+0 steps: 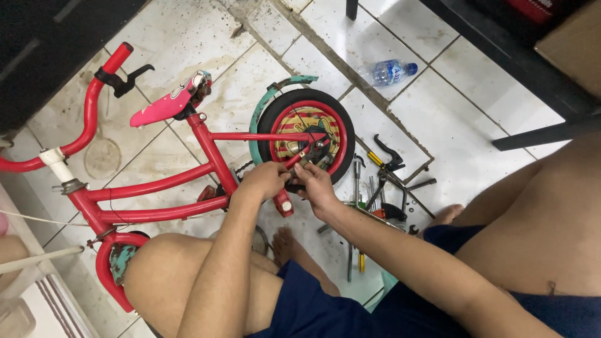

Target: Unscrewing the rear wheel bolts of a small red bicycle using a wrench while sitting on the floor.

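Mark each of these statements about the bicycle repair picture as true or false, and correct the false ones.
1. Both hands are at the hub of the rear wheel. True: the left hand and the right hand meet there.
2. The bicycle frame is blue. False: it is red.
3. A plastic bottle lies on the tiled floor. True.
4. The saddle is black. False: it is pink.
5. Loose tools lie on the floor beside the wheel. True.
6. The wheel has been taken off the frame. False: it sits between the rear stays.
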